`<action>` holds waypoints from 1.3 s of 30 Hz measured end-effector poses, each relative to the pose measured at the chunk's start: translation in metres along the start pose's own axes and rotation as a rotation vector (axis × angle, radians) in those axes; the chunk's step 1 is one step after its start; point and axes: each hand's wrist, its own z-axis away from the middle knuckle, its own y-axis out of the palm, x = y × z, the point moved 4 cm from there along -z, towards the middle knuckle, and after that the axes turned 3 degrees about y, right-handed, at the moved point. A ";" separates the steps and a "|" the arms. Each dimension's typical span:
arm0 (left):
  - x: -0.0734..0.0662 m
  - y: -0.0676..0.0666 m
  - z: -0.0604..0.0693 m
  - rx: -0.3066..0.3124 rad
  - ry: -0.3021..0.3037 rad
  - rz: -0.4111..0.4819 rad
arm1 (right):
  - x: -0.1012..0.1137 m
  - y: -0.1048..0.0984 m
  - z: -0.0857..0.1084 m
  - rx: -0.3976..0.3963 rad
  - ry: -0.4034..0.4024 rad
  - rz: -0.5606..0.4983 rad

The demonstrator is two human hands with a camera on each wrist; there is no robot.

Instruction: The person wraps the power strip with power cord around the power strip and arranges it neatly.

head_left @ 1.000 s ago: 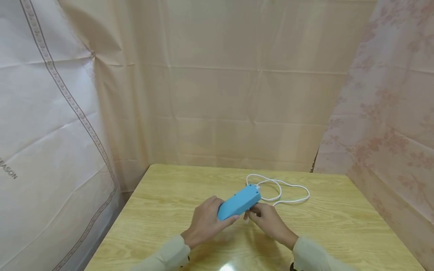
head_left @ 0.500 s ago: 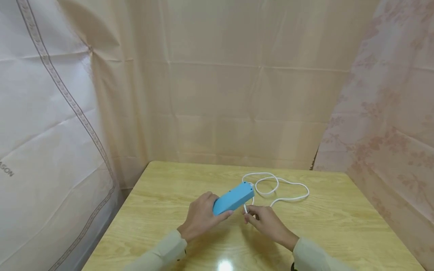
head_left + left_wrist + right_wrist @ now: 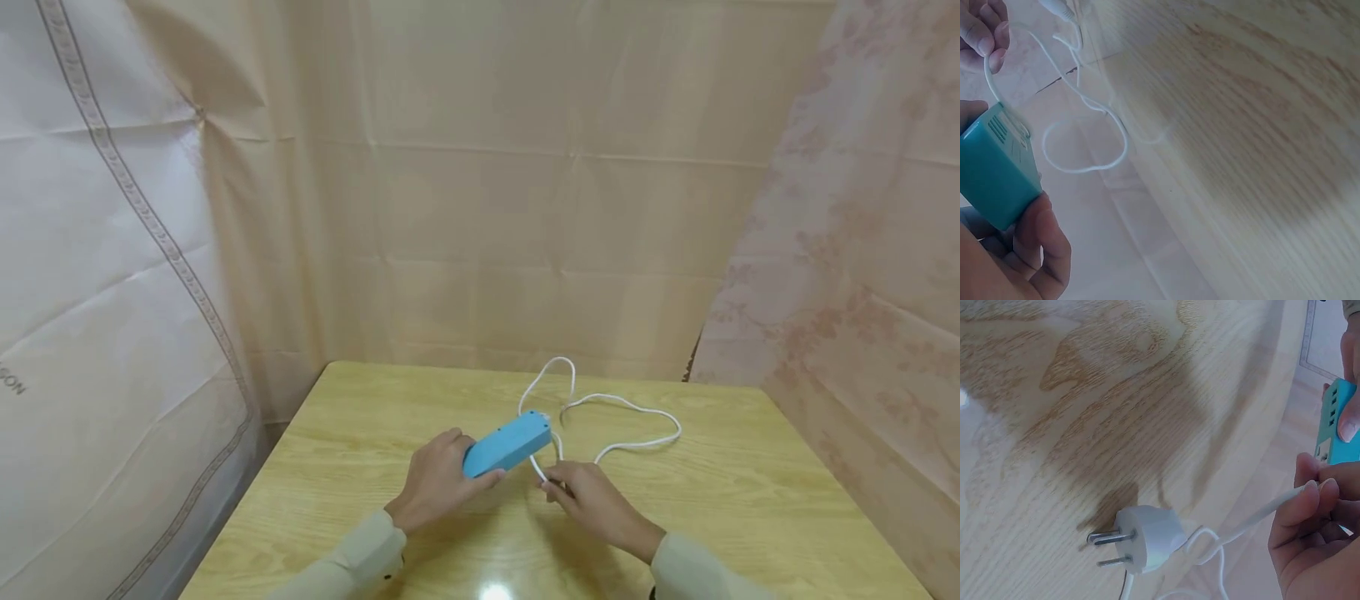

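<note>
My left hand [image 3: 433, 482] grips a blue power strip [image 3: 506, 446], held tilted above the table with its far end up and to the right. In the left wrist view the strip's vented end [image 3: 1000, 165] faces the cord; in the right wrist view several ports show along its side. To its right, my right hand [image 3: 592, 502] pinches the white power cord [image 3: 540, 471] between thumb and fingers. The cord loops behind the strip and over the table. A white three-pronged plug [image 3: 1150, 540] appears below the pinching fingers in the right wrist view.
The wood-grain table [image 3: 360, 417] carries a wide curve of the cord to the right. Beige cloth [image 3: 480, 208] hangs behind the table, with a white sheet [image 3: 112, 333] at left and a floral one [image 3: 862, 317] at right.
The power strip and left hand have shifted left. The right hand is slightly lower, with more cord showing between it and the strip. A cord loop behind the strip has risen and narrowed.
</note>
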 end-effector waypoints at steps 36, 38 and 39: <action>0.003 -0.012 0.006 0.132 0.048 0.011 | 0.006 -0.005 0.011 -0.160 -0.308 0.301; 0.003 -0.013 0.007 0.155 0.047 0.022 | 0.007 -0.006 0.013 -0.174 -0.336 0.306; 0.003 -0.013 0.008 0.167 0.044 0.024 | 0.007 -0.006 0.014 -0.178 -0.349 0.309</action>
